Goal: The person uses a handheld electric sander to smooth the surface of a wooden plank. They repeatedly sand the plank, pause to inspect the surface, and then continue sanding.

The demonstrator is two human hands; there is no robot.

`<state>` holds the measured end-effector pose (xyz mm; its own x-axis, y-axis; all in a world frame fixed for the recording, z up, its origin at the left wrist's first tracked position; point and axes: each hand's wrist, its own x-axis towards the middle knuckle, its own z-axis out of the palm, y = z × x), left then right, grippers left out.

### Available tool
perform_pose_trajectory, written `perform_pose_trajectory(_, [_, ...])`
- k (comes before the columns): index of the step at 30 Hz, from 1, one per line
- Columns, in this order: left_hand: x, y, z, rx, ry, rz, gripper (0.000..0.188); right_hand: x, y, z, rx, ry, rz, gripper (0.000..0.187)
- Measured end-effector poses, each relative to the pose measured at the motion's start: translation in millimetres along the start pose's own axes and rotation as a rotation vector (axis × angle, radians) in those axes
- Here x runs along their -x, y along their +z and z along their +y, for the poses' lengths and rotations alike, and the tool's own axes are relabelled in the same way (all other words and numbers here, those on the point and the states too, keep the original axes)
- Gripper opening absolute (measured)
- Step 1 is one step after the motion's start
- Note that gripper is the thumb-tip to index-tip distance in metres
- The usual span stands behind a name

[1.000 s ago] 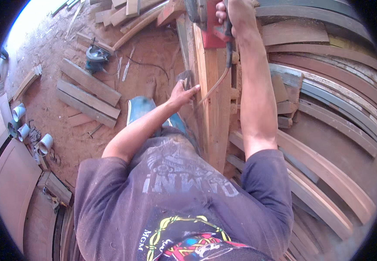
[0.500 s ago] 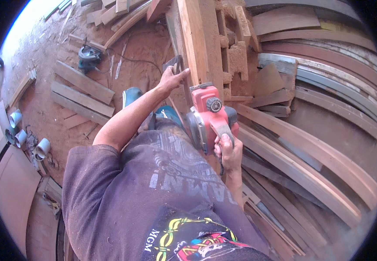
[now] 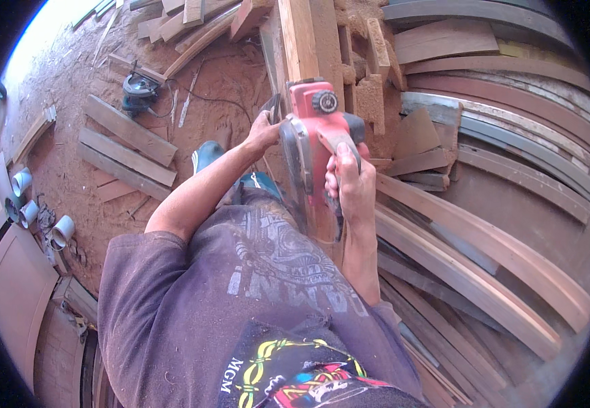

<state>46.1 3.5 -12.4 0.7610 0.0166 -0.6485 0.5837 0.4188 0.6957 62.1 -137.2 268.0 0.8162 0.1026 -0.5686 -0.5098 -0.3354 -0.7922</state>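
My right hand (image 3: 350, 170) is wrapped around the rear handle of a red electric planer (image 3: 322, 122) with a black depth knob on its front. The planer rests on a long pale wooden beam (image 3: 297, 41) that runs away from me. Left of the planer, my left hand (image 3: 265, 130) is closed on a small dark flat piece (image 3: 275, 104) beside the beam. What that piece is, I cannot make out. A cord (image 3: 338, 228) hangs from the back of the planer.
A teal circular saw (image 3: 140, 92) lies on the dirt floor at far left, near loose boards (image 3: 131, 129). Long planks (image 3: 485, 238) are stacked to my right. Shavings cover wood blocks (image 3: 369, 98) beyond the beam. Several pale cups (image 3: 63, 230) lie at left.
The planer and my right hand have moved forward along the beam, away from me. My left hand stays near the same spot; its thumb is now partly behind the planer.
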Motion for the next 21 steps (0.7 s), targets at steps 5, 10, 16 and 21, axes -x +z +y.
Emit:
perform_pose_trajectory(5, [6.5, -2.4, 11.2, 0.033, 0.02, -0.088, 0.03, -46.1, 21.5, -39.6, 0.031, -0.024, -0.049, 0.045])
perform_pose_trajectory(10, [6.8, -4.5, 12.0, -0.092, -0.13, 0.008, 0.044, -93.9, 40.1, -67.8, 0.038, -0.079, -0.058, 0.051])
perform_pose_trajectory(16, [-5.1, -7.5, -10.8, 0.112, 0.146, -0.138, 0.057, -157.3, 65.7, -101.7, 0.112, -0.213, -0.152, 0.047])
perform_pose_trajectory(21, [-11.3, -3.5, -31.5, -0.262, 0.108, -0.02, 0.077, -226.6, 90.7, -159.5, 0.023, -0.187, -0.075, 0.049])
